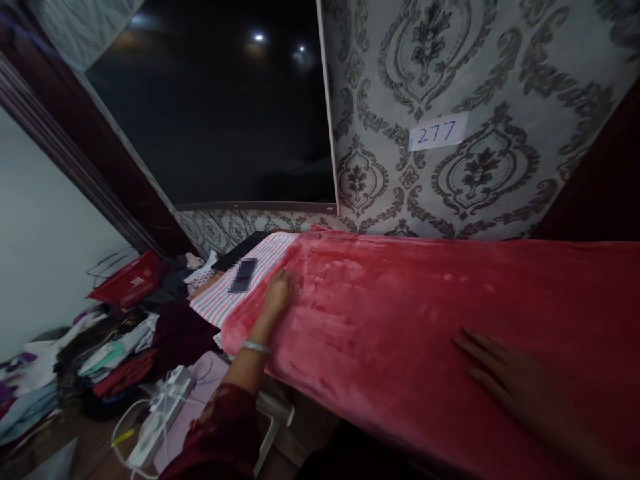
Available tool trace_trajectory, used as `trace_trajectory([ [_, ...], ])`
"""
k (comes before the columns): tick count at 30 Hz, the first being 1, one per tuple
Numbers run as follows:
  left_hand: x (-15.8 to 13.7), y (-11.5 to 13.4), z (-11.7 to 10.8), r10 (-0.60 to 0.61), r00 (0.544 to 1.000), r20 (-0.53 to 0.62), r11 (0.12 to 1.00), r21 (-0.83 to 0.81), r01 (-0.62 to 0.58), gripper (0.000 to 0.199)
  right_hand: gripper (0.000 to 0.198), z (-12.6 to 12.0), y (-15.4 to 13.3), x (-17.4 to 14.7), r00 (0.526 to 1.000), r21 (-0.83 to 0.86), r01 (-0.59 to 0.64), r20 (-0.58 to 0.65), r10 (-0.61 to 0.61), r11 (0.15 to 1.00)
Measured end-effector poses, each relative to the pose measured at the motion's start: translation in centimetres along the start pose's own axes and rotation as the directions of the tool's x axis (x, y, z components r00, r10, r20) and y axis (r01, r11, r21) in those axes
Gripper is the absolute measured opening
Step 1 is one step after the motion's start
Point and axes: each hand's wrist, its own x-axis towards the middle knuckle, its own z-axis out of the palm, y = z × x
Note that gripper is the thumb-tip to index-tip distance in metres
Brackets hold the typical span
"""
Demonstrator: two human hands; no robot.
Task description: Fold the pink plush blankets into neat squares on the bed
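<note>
Although the head view is dim, a red plush blanket (410, 313) shows clearly, spread flat over a raised surface against the patterned wall; its right end and near edge run out of frame, and whatever lies beneath it is hidden. The right hand (505, 373) is cut off at the lower right corner, palm down on the blanket, its fingers (473, 343) slightly spread and pressed flat on the fabric. The left hand (278, 291), a bangle at its wrist, rests on the blanket's left end just beside a striped cloth (250, 283); its fingers look loosely curled, though whether they pinch the fabric cannot be told. A dark, blurred phone (243, 275) lies on the striped cloth.
</note>
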Motion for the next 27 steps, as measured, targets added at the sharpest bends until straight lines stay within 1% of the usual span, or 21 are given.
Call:
trace_trajectory([
  [1,1.5,-0.3,-0.1,-0.056,0.998,-0.007,0.998,0.007,0.056,0.039,0.053,0.0,-0.1,0.0,1.000,0.001,0.005,-0.009,-0.005,1.000],
  [3,4.1,-1.4,-0.4,-0.159,0.987,0.015,0.987,0.026,0.158,0.036,0.052,0.0,-0.2,0.1,1.000,0.000,0.004,-0.020,-0.004,1.000],
  [6,6.9,-3.2,-0.7,-0.270,0.961,0.069,0.963,0.030,0.268,0.037,0.050,-0.1,-0.3,0.2,1.000,-0.009,-0.012,-0.022,0.012,1.000],
  [10,8.9,-4.6,-0.6,-0.333,0.935,0.124,0.942,0.003,0.335,0.039,0.051,0.0,-0.6,0.2,0.999,-0.016,-0.014,-0.052,0.013,1.000],
  [13,9.7,-4.9,-0.1,-0.352,0.931,0.096,0.934,-0.026,0.356,0.034,0.049,0.0,-0.8,0.3,0.997,-0.006,-0.024,-0.078,0.024,1.000],
  [15,9.9,-5.1,0.4,-0.364,0.931,0.033,0.930,-0.045,0.365,0.031,0.049,-0.1,-1.0,0.4,0.997,-0.001,-0.043,-0.062,0.042,0.999],
  [18,9.9,-5.4,1.2,-0.379,0.924,-0.053,0.924,-0.071,0.375,0.030,0.049,-0.6,-1.4,0.6,0.998,-0.011,-0.066,-0.014,0.066,0.998],
  [22,10.0,-5.4,1.6,-0.356,0.931,-0.084,0.932,-0.104,0.347,0.031,0.049,-1.8,-2.6,1.0,0.990,-0.024,-0.118,0.073,0.119,0.993],
  [24,10.1,-4.9,1.4,-0.315,0.941,-0.120,0.946,-0.123,0.301,0.033,0.049,-2.4,-3.2,1.3,0.984,-0.022,-0.146,0.104,0.147,0.989],
  [25,10.3,-4.5,1.4,-0.278,0.950,-0.144,0.956,-0.137,0.259,0.035,0.049,-2.7,-3.5,1.5,0.981,-0.018,-0.157,0.111,0.158,0.987],
  [27,10.6,-3.3,1.5,-0.165,0.970,-0.177,0.975,-0.178,0.133,0.033,0.047,-3.6,-3.7,2.2,0.979,0.016,-0.160,0.129,0.157,0.987],
])
